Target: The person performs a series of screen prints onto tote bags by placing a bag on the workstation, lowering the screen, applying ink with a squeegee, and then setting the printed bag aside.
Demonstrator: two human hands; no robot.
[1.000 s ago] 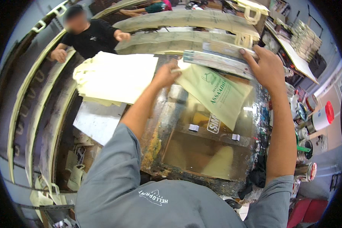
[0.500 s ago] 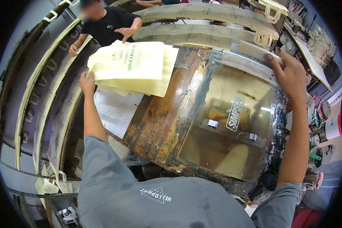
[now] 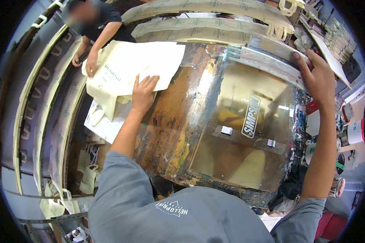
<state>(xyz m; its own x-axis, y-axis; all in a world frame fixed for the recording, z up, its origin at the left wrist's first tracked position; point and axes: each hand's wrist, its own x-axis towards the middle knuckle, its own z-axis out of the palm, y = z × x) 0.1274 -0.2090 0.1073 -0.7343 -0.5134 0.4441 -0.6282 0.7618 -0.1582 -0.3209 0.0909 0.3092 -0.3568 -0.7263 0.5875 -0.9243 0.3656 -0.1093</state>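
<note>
My left hand point(image 3: 145, 92) lies with its fingers spread on a stack of cream fabric bags point(image 3: 144, 60) at the left of the worktable. Green print shows on the upper bag where it folds over. At the far right corner of a printing screen point(image 3: 286, 135), my right hand point(image 3: 318, 77) is closed on the end of a long bar-shaped squeegee point(image 3: 271, 45). Most of its fingers are hidden behind the bar. A white lettered design shows in the see-through mesh. Across the stack, a co-worker's hand point(image 3: 92, 64) touches the bags' far left edge.
The stained wooden worktable point(image 3: 170, 121) lies between the stack and the screen. Curved-looking racks with bags point(image 3: 65, 113) line the left, and more racks point(image 3: 198, 30) stand beyond. Paint tins point(image 3: 337, 187) and a white tub point(image 3: 355, 133) crowd the right.
My left hand has let go of the bags' left edge and moved right, onto their top. The co-worker's hand has come down to the bags. My right hand has shifted slightly with the squeegee.
</note>
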